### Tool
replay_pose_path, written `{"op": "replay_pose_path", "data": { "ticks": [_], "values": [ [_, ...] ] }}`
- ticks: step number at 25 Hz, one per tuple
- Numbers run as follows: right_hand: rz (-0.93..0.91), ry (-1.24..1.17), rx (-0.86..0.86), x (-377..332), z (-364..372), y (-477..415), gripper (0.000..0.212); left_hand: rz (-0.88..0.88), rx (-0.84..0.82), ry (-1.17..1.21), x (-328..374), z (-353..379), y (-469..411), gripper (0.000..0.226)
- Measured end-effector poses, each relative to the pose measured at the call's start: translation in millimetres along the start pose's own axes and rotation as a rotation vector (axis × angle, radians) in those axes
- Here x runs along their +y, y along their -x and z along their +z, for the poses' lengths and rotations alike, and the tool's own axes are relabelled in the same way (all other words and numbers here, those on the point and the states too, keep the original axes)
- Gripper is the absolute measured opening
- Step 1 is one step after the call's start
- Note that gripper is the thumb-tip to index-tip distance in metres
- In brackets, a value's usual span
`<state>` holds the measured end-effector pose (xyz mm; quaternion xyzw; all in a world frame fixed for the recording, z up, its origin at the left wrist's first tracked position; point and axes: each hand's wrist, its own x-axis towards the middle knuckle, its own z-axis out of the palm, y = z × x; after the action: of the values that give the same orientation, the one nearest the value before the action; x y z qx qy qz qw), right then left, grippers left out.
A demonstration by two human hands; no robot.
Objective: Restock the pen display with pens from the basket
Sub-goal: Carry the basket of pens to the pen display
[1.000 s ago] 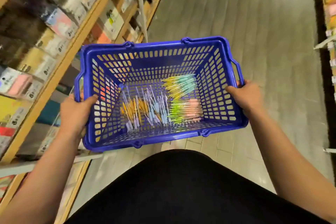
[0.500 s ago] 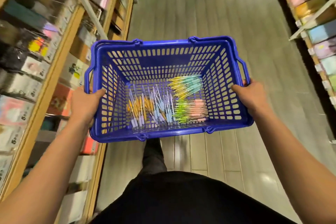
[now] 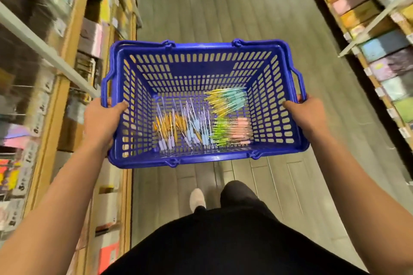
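The blue basket (image 3: 201, 159) is carried level in front of the body, one hand on each short side.

- Left hand (image 3: 101, 121): grips the basket's left rim, thumb hooked over the inner wall, fingers hidden beneath the rim.
- Right hand (image 3: 306, 114): grips the basket's right rim the same way, thumb inside, just below the folded side handle.

The pens (image 3: 201, 123) lie loose on the basket floor, between the two hands and apart from both – neither hand touches them. The orange group (image 3: 169, 124) lies toward the basket's left wall, the pale blue group (image 3: 196, 128) at the centre, the green-and-pink group (image 3: 230, 131) and the yellow-and-teal group (image 3: 228, 99) toward the right wall.

Stocked shelves (image 3: 51, 107) run left of the basket; further shelves (image 3: 380, 29) stand to its right. A white shoe (image 3: 197, 198) shows below the basket on the grey floor (image 3: 223, 6).
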<state>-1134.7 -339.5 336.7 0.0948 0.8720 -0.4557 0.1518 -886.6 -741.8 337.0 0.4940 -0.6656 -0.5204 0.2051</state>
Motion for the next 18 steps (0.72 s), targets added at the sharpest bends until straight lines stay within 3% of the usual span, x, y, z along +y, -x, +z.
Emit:
{"op": "replay_pose_path", "data": {
  "ticks": [8,18],
  "values": [
    [-0.008,0.009,0.012,-109.4,46.5,-192.6,0.044,0.030,0.013,0.022,91.5,115.5,-172.1,0.018],
    [-0.025,0.062,-0.046,-255.1,82.6,-414.3,0.047,-0.009,0.035,0.081,212.1,237.7,-321.6,0.020]
  ]
}}
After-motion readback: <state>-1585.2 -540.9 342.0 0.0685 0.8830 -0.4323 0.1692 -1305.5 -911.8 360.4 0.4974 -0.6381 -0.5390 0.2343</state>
